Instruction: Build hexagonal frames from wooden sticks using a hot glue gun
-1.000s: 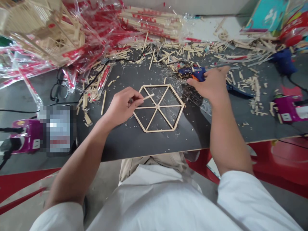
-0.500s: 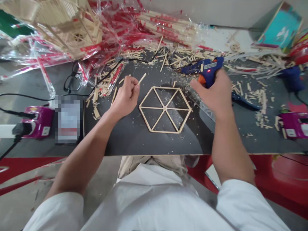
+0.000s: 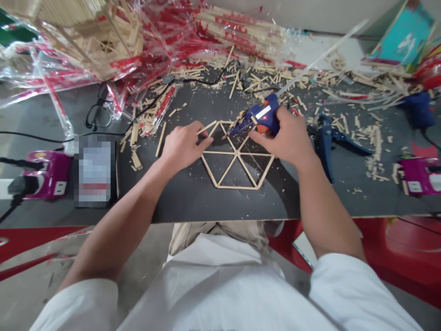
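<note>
Glue gun point(image 3: 261, 115) gripped by closed right hand point(image 3: 289, 138).

white short sleeves, white shirt, beige trousers, bare forearms.

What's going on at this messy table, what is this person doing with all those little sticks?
A person in white sleeves sits at a dark board. Their right hand grips a blue glue gun, its nozzle aimed down at the upper left of a flat hexagon frame made of wooden sticks with six spokes. Their left hand pinches a short stick beside that same corner. Wood offcuts litter the far side.
</note>
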A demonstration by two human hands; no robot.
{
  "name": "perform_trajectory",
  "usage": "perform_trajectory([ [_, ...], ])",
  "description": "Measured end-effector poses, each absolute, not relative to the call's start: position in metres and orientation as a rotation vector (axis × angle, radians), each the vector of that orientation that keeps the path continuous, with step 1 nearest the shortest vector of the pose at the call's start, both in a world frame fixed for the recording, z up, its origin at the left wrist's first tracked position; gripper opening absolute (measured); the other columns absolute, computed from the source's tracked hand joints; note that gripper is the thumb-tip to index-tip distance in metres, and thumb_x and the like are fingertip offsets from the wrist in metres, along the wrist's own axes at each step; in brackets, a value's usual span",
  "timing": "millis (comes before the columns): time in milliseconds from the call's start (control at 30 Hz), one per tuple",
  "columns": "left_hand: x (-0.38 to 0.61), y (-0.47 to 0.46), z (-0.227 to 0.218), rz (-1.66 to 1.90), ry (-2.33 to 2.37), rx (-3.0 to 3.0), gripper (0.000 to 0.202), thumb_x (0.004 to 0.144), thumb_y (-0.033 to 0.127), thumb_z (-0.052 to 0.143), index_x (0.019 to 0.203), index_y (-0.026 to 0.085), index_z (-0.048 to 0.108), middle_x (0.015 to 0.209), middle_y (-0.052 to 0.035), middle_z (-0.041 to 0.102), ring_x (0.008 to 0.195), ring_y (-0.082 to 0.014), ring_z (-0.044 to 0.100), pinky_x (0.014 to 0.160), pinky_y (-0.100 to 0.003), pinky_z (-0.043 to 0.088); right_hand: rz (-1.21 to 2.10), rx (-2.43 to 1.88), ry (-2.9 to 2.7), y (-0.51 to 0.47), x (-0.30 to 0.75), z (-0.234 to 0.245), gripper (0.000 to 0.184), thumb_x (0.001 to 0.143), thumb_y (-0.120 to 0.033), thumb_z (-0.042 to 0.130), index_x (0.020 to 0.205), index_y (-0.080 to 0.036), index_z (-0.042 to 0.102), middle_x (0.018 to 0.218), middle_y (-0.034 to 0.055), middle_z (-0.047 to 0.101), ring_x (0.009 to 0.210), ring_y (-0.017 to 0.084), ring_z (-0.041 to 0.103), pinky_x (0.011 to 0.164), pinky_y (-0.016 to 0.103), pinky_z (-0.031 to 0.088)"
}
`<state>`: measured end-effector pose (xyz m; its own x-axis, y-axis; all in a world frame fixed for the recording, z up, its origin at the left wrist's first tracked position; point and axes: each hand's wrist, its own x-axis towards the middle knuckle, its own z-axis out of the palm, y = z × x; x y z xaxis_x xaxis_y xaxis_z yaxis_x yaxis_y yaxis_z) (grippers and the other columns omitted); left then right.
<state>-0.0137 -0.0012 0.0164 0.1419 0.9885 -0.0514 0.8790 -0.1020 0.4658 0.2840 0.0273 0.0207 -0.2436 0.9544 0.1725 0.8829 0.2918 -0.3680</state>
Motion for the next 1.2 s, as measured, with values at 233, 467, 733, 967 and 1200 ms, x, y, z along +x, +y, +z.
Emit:
perform_trajectory([
  [233,-0.01,-0.004,0.015,0.186,1.928,2.083,0.049,0.104,0.034,0.048,0.149,0.016,0.055,0.091,-0.0126,0.08,0.092,-0.0334,0.076,0.084,-0.043,0.055,0.307,-1.652,-2.161,0.041,0.319,0.025,0.074,0.094,-0.079,0.064,0.141,-0.022,0.064,0.117,0.0164,0.077,0.107,0.04,0.074,0.093,0.055,0.059],
  [467,-0.012,-0.002,0.02,0.202,1.957,1.993,0.061,0.103,0.037,0.049,0.159,0.015,0.048,0.095,-0.0139,0.08,0.096,-0.0337,0.075,0.092,-0.047,0.058,0.425,-1.678,-2.166,0.041,0.312,0.022,0.069,0.093,-0.071,0.072,0.142,-0.024,0.064,0.117,0.0166,0.078,0.107,0.043,0.074,0.093,0.059,0.058],
  [733,-0.013,-0.001,0.019,0.133,1.941,2.102,0.062,0.108,0.047,0.043,0.163,0.019,0.046,0.096,-0.0122,0.08,0.094,-0.032,0.076,0.094,-0.047,0.057,0.357,-1.704,-2.267,0.035,0.303,0.028,0.07,0.098,-0.063,0.071,0.152,-0.021,0.054,0.109,0.0154,0.077,0.106,0.044,0.075,0.093,0.057,0.057],
  [967,-0.012,-0.002,0.019,0.048,1.965,2.101,0.066,0.109,0.046,0.041,0.169,0.018,0.041,0.107,-0.0159,0.081,0.101,-0.0322,0.076,0.098,-0.046,0.057,0.291,-1.738,-2.291,0.034,0.304,0.029,0.074,0.097,-0.071,0.069,0.15,-0.022,0.053,0.099,0.0125,0.075,0.101,0.043,0.075,0.09,0.056,0.057],
  [1200,-0.013,-0.001,0.019,-0.01,1.929,2.135,0.073,0.107,0.045,0.039,0.174,0.015,0.035,0.107,-0.0187,0.08,0.103,-0.0353,0.075,0.098,-0.048,0.056,0.298,-1.667,-2.247,0.036,0.307,0.023,0.075,0.093,-0.076,0.07,0.146,-0.024,0.057,0.096,0.0115,0.076,0.104,0.044,0.075,0.094,0.057,0.057],
])
